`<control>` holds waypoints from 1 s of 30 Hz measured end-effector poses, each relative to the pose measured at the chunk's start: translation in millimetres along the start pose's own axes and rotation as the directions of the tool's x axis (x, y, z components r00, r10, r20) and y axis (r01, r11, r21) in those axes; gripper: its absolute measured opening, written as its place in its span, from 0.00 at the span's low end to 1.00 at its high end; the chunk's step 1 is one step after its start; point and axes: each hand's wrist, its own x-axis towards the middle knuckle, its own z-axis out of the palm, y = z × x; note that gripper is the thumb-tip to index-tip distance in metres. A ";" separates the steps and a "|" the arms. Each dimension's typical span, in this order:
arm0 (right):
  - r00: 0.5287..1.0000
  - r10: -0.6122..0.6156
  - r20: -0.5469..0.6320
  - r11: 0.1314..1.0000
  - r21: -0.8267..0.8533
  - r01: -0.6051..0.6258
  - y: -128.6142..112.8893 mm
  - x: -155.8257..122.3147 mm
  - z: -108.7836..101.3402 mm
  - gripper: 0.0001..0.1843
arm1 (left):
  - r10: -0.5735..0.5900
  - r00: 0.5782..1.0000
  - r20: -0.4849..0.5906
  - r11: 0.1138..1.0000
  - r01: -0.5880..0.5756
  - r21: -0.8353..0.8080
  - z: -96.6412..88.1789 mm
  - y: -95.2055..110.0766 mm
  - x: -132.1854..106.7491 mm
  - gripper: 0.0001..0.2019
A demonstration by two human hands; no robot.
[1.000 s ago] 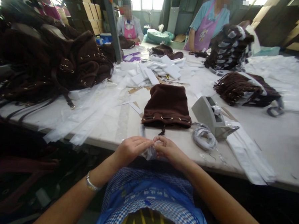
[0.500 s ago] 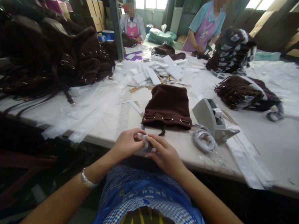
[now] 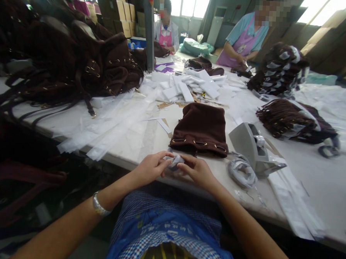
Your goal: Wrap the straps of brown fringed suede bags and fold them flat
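Matt cloth amid thin, shiny plastic.
Held by the left hand [image 3: 151, 167] and right hand [image 3: 200, 172], the wrap [image 3: 175, 160] looks like crinkled, faintly glossy plastic. Just beyond the grip, the bag [image 3: 202, 125] is matt, suede-like cloth with shiny metal eyelets [image 3: 197, 142]. Right of the grip, the tape dispenser [image 3: 238, 137] looks like smooth, dull plastic; left of it spread filmy, translucent plastic sleeves [image 3: 112, 122]. Nearer than the grip, the bracelet [image 3: 100, 205] is polished metal.

Both forearms [image 3: 69, 220] slanting inward, left grip [image 3: 166, 160] and right grip [image 3: 184, 161] close together, fingers [image 3: 161, 155] bent.
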 end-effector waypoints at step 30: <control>0.978 0.031 0.208 0.826 0.546 -0.142 -7.7 16.7 -14.0 0.28 | 0.642 0.767 0.015 0.745 -0.628 0.224 -21.6 0.5 19.5 0.12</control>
